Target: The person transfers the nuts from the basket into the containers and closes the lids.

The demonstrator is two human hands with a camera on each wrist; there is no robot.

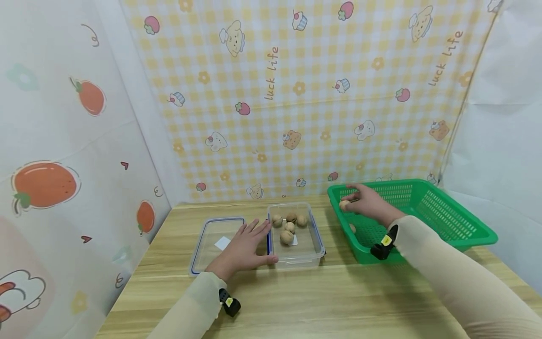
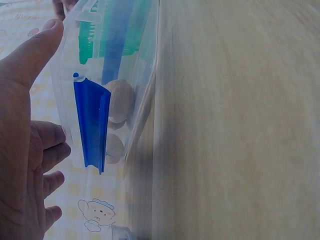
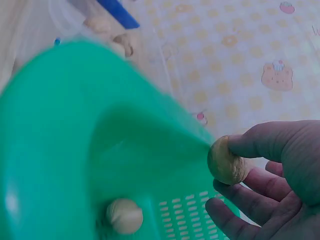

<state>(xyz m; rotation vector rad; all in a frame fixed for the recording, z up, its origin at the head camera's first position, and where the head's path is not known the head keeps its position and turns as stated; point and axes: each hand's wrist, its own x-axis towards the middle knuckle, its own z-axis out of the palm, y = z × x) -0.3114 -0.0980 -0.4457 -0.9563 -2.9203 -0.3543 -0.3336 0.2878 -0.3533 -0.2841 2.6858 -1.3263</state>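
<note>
A round tan nut [image 1: 344, 205] is pinched in the right hand, [image 1: 368, 202] between thumb and fingers, at the left edge of the green basket. [image 1: 440, 207] 1 other nut [image 3: 126, 217] lies down inside the basket. Near it sits a clear box [image 1: 296, 261] with 5 nuts [image 1: 286, 238] and a white label. [image 1: 295, 241] The left hand [image 1: 243, 249] is spread wide, touching the box's side, gripping nothing. A clear lid [image 1: 209, 235] with a blue edge lies left of the box; its white sticker [image 1: 222, 243] is too small to read. All rest on a wooden desk. [image 1: 296, 301] Behind, a yellow checked cloth [image 1: 313, 117] says "luck life" 2 times.
</note>
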